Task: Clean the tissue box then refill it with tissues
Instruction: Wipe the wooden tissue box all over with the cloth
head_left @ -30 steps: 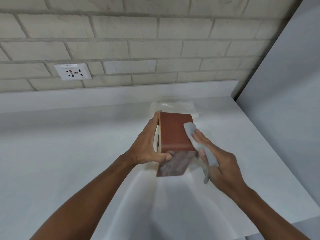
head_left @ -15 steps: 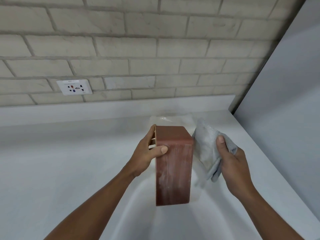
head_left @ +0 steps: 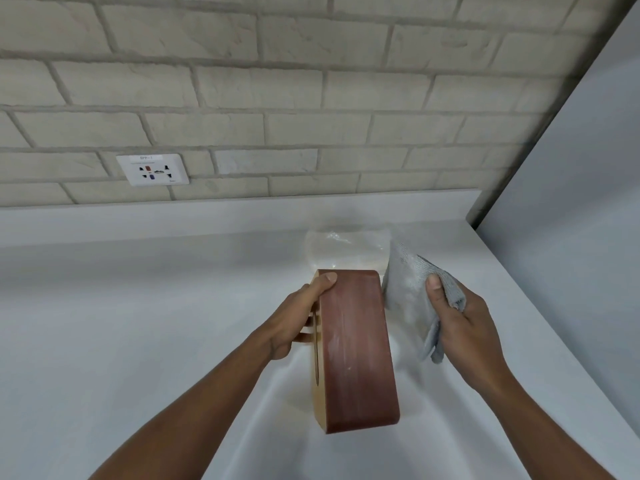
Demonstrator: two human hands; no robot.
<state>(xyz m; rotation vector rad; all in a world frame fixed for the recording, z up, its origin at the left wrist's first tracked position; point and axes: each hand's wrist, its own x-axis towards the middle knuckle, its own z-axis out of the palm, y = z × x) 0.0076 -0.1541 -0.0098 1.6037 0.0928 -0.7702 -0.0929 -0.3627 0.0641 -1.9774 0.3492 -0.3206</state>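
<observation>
Cleaning phase, not done: whitish dust streaks on brown face of tissue box point(head_left: 358, 355). Refill not started; clear pack point(head_left: 346, 252), prob. tissues (blurry), lies on counter point(head_left: 138, 323) behind box.

Box held on end above counter. Left hand point(head_left: 294, 322) grips upper part, thumb on brown face, fingers wrapped round left side. Right hand point(head_left: 464, 327) beside box, thumb + fingers pinching bunched grey cloth point(head_left: 408, 296); cloth near box's right edge, contact unclear.

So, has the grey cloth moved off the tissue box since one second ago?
Yes. The grey cloth left the tissue box face, now beside its right edge, nearer the side wall.
</observation>
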